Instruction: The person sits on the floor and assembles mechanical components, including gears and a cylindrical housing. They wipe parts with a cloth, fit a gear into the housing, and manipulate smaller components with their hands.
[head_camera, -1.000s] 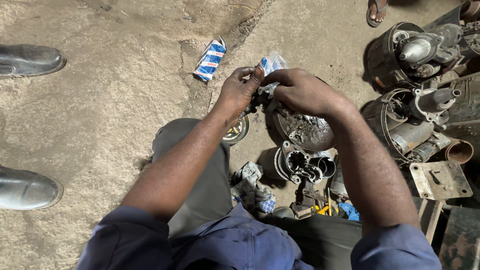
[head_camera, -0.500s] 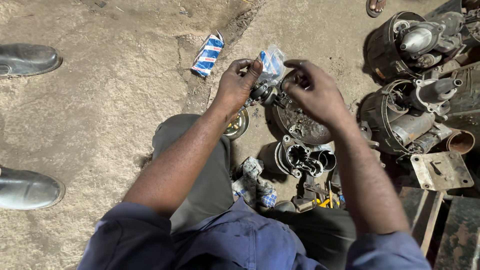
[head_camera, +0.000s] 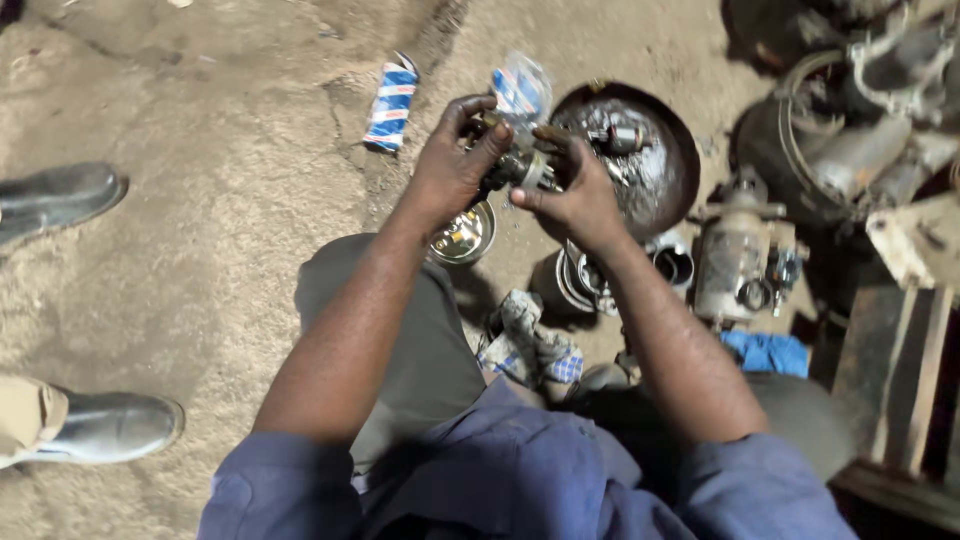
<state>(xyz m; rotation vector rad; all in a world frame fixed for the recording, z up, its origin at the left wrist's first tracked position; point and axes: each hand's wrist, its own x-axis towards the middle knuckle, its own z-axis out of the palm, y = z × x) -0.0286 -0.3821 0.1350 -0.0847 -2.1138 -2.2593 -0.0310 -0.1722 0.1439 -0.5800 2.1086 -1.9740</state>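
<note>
Taking the round pan of dark oily liquid (head_camera: 672, 130) as landmark: far to its left lie two grey shoes (head_camera: 60, 200), nearer a blue-and-white striped carton (head_camera: 390, 103). Just left of the pan's rim, the left hand (head_camera: 450, 170) curls closed around a small greasy metal part (head_camera: 520, 165), and the right hand (head_camera: 575, 200) pinches its other end. A grimy motor housing (head_camera: 735, 265) stands below-right of the pan.

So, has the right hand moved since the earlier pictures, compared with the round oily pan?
Yes. The right hand lay over the round oily pan before; now it sits at the pan's left edge, leaving the pan's inside uncovered, and still grips the small metal part.
</note>
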